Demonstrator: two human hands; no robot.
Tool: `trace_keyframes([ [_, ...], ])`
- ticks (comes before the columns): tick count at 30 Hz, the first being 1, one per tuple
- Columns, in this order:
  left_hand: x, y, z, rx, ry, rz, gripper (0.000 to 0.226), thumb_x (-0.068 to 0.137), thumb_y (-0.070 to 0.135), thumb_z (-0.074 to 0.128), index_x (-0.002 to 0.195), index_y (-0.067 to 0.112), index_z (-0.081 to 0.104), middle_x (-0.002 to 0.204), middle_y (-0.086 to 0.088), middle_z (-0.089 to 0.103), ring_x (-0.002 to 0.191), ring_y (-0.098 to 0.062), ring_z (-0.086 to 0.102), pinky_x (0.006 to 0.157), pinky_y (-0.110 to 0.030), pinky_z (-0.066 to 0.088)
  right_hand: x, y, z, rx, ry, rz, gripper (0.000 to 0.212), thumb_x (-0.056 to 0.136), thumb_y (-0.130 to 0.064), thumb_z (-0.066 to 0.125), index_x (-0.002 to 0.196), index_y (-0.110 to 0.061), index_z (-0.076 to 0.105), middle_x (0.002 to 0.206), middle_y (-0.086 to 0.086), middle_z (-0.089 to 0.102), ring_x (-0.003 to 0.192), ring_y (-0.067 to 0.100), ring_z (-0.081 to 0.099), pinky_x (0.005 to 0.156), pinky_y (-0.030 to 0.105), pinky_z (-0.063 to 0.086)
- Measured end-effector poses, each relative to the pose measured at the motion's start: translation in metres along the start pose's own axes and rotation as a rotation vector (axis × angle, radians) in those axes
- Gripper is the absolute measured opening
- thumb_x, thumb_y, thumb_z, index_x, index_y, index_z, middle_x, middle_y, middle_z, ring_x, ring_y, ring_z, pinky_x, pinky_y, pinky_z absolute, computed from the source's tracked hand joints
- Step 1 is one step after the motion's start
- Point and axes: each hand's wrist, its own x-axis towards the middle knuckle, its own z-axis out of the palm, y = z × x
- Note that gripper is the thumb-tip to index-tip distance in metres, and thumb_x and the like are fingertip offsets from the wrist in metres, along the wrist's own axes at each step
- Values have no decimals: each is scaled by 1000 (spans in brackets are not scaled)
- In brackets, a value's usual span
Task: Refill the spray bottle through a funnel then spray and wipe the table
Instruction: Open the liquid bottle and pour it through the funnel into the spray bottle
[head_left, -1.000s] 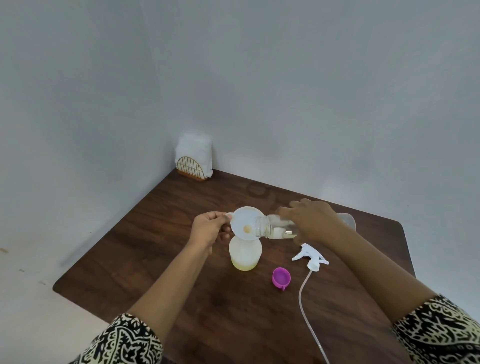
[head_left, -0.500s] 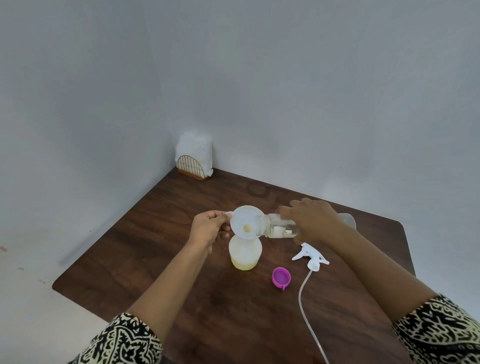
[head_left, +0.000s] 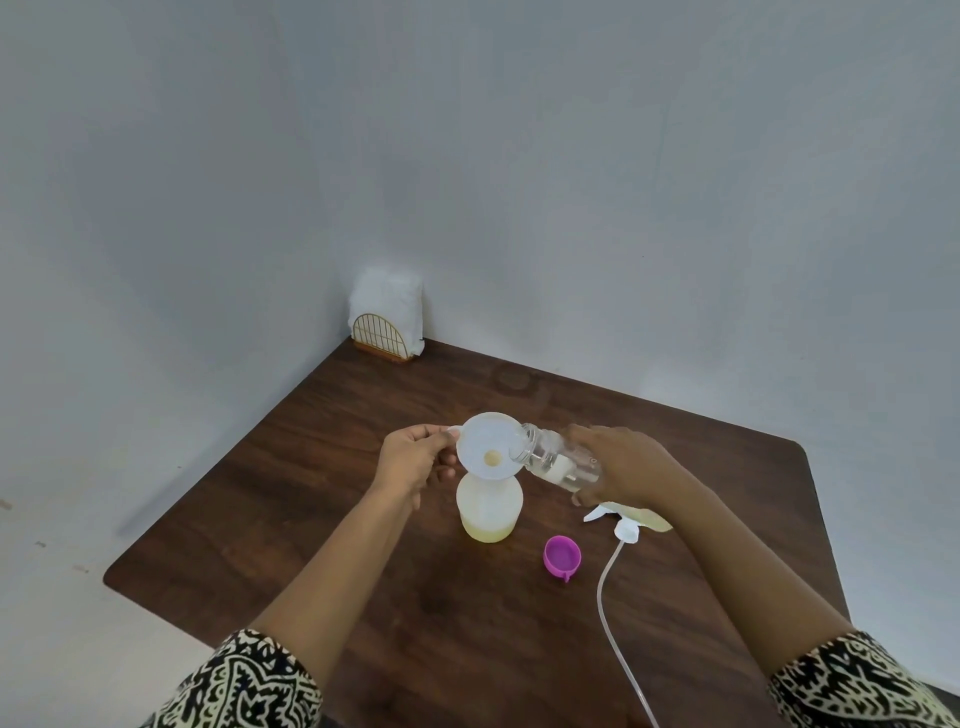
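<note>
A translucent spray bottle (head_left: 489, 512) stands near the middle of the brown table (head_left: 311, 519), with pale yellow liquid low inside. A white funnel (head_left: 488, 452) sits in its neck. My left hand (head_left: 413, 460) pinches the funnel's handle on its left rim. My right hand (head_left: 628, 465) holds a clear refill bottle (head_left: 558, 457) tipped on its side, its mouth over the funnel's right rim. The white spray head (head_left: 621, 525) lies on the table under my right wrist, and its long tube (head_left: 610, 623) trails toward me.
A purple cap (head_left: 562, 556) lies open side up, right of the spray bottle. A napkin holder (head_left: 385, 325) with white tissues stands in the far corner against the grey walls. A pale yellow thing (head_left: 649, 519) peeks from under my right hand.
My right hand has tipped the refill bottle further, raising its base end while the mouth stays at the funnel. My left hand and the funnel have held still.
</note>
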Motion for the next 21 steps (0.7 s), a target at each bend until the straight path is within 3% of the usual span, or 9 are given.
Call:
trace_keyframes([
  [6,0,0,-1,-23,-7,-19,7,88,11,68,90,7,72,70,-10,65,53,-12,54,50,-23,50,1,4,8,140,-4,-6,56,64,-40,77,109,-25,47,90,-11,57,81,16,53,65,29,40],
  [11,0,0,-2,-39,-13,-45,8,88,10,67,91,5,72,67,-10,62,51,-12,52,49,-22,49,0,2,10,289,-59,15,44,65,-37,80,82,-33,40,74,-14,53,70,11,51,62,29,39],
  [14,0,1,-2,-35,-6,-56,7,88,9,67,90,6,73,67,-10,62,52,-12,52,50,-22,50,0,2,13,422,-76,48,54,64,-36,80,108,-26,50,94,-9,64,86,15,61,77,32,50],
  [16,0,2,-2,-36,-5,-62,6,88,9,66,88,8,73,67,-10,63,51,-12,52,53,-24,50,-2,2,13,568,-72,70,62,67,-30,80,120,-27,50,106,-9,65,95,12,62,81,26,48],
  [21,-1,6,-1,-28,1,-80,8,86,12,69,87,4,72,64,-9,61,49,-13,52,51,-25,48,-4,1,10,817,-33,86,63,69,-22,81,122,-36,49,111,-14,66,103,3,61,96,29,47],
])
